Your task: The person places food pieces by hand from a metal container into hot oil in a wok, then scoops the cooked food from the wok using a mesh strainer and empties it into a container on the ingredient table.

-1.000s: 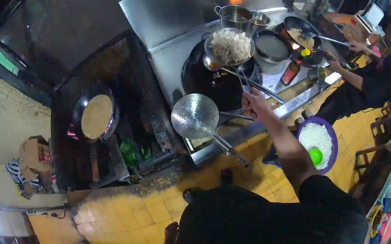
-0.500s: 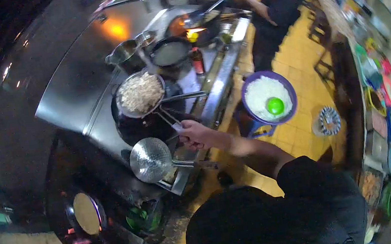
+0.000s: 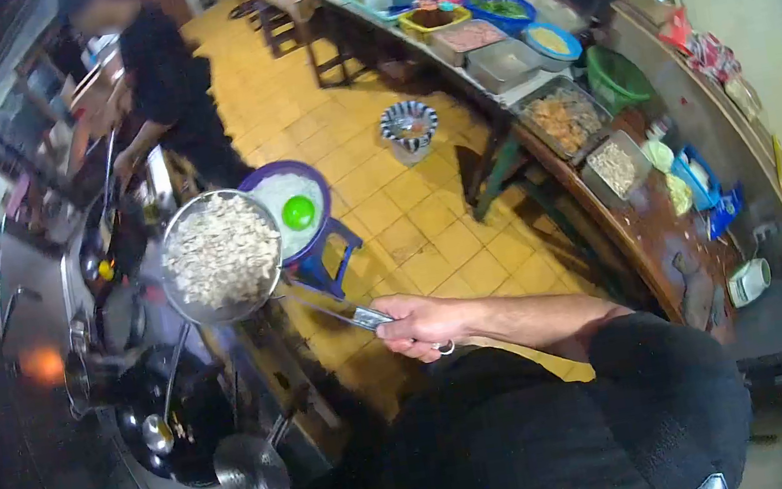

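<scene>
My right hand point(image 3: 414, 327) is closed around the handle of a round metal strainer point(image 3: 215, 314). Pale chopped pieces point(image 3: 222, 249), whose kind I cannot make out, fill the strainer. It is held up in the air, its bowl overlapping the edge of a purple tub point(image 3: 323, 186) of white rice-like food behind it. A bright green bowl point(image 3: 298, 212) lies in that tub. Lower left on the stove are a black wok point(image 3: 201, 450) with a ladle point(image 3: 159, 434) in it and a perforated skimmer point(image 3: 254, 475). My left hand is out of view.
A co-worker point(image 3: 165, 86) in dark clothes stands at another wok point(image 3: 99, 253), upper left. The tub sits on a blue stool point(image 3: 337, 253). A striped basin point(image 3: 409, 123) stands on the yellow tiled floor. Along the right, a long table point(image 3: 597, 203) bears several food trays and bowls.
The view has swung to the right, showing more of the table. My right hand has carried the filled strainer off the wok and out beside the purple tub.
</scene>
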Available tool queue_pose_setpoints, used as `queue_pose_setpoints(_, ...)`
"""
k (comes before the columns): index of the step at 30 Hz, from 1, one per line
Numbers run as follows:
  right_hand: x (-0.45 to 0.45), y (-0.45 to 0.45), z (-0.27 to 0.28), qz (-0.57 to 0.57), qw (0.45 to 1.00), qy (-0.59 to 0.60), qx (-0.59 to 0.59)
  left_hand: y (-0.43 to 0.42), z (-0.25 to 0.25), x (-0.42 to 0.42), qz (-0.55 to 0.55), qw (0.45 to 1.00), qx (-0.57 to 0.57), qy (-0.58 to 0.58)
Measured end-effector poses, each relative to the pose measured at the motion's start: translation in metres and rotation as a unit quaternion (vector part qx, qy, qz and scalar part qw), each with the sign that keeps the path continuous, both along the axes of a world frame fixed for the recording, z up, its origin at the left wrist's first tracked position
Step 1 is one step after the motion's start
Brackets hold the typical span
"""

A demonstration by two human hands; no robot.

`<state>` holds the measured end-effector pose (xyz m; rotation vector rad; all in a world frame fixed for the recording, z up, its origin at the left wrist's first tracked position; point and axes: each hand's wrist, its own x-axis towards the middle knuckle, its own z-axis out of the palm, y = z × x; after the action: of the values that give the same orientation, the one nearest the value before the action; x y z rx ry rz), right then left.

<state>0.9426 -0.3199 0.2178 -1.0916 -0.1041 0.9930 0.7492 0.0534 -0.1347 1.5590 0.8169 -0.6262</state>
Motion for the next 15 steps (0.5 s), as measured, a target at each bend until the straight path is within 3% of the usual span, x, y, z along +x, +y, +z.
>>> queue_pose_setpoints(8, -0.053, -0.175, -0.032, -0.286, 0.957, 0.036, -0.015, -0.087, 0.007, 0.119, -0.215, 0.976, 0.024, -0.012)
queue_pose_setpoints(15, -0.086, -0.303, -0.031, -0.487, 0.868, 0.061, -0.081, -0.180, -0.007, 0.208, -0.384, 0.917, 0.076, -0.074)
